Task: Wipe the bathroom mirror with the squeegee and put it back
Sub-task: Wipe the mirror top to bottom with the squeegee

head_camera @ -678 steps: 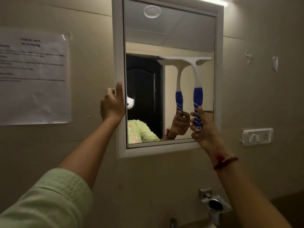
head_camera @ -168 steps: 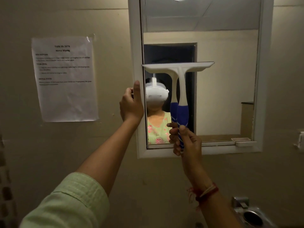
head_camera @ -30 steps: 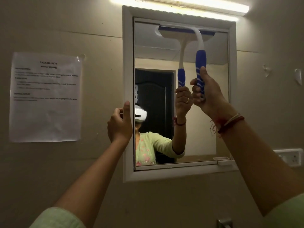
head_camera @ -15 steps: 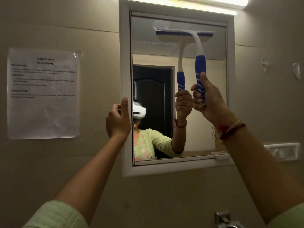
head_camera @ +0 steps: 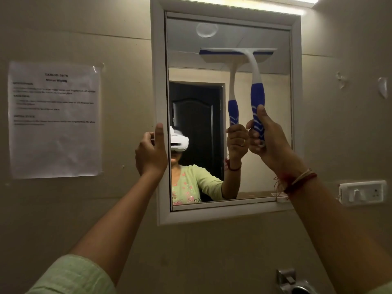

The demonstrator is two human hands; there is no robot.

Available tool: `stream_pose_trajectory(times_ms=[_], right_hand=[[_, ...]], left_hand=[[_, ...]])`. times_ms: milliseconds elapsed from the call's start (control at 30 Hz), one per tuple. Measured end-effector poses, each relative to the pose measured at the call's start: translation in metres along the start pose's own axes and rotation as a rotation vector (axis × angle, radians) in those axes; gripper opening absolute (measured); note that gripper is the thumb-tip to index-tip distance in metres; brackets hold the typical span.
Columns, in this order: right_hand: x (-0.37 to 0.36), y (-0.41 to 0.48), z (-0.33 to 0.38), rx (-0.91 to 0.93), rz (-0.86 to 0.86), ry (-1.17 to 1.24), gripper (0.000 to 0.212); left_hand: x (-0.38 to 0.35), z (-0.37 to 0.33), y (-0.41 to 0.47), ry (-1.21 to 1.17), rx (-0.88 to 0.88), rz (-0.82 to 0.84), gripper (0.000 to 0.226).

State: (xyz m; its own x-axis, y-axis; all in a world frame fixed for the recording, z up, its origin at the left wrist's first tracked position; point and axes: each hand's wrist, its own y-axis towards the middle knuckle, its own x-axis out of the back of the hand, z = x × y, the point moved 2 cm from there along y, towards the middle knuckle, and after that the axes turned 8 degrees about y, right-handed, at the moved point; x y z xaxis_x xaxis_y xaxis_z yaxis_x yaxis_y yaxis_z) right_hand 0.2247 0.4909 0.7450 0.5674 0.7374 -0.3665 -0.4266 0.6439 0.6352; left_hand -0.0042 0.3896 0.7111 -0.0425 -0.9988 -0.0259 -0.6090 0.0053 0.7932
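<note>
- Right hand (head_camera: 269,141) is wrapped tight around the blue grip of the squeegee (head_camera: 255,85), thumb up along the handle.
- The blade sits flat on the mirror (head_camera: 273,128), level, in the upper right part of the glass.
- Left hand (head_camera: 151,152) grips the mirror's white frame (head_camera: 158,85) on its left edge, thumb on the front, fingers curled behind.
- A printed sheet (head_camera: 54,119) hangs on the wall to the left.
</note>
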Motion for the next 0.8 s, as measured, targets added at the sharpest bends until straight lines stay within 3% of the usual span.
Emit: stream_pose_trajectory(times_ms=[600, 733, 800], right_hand=[[0.032, -0.024, -0.03, -0.11, 0.026, 0.036, 0.05], [0.03, -0.03, -0.031, -0.165, 0.117, 0.144, 0.061], [0.031, -0.033, -0.034, -0.136, 0.112, 0.086, 0.056]], left_hand=[[0.0, -0.001, 0.0, 0.018, 0.015, 0.023, 0.046], [0.001, -0.002, 0.0, 0.032, 0.02, 0.02, 0.046], [0.001, -0.003, 0.0, 0.036, 0.029, 0.027, 0.046]])
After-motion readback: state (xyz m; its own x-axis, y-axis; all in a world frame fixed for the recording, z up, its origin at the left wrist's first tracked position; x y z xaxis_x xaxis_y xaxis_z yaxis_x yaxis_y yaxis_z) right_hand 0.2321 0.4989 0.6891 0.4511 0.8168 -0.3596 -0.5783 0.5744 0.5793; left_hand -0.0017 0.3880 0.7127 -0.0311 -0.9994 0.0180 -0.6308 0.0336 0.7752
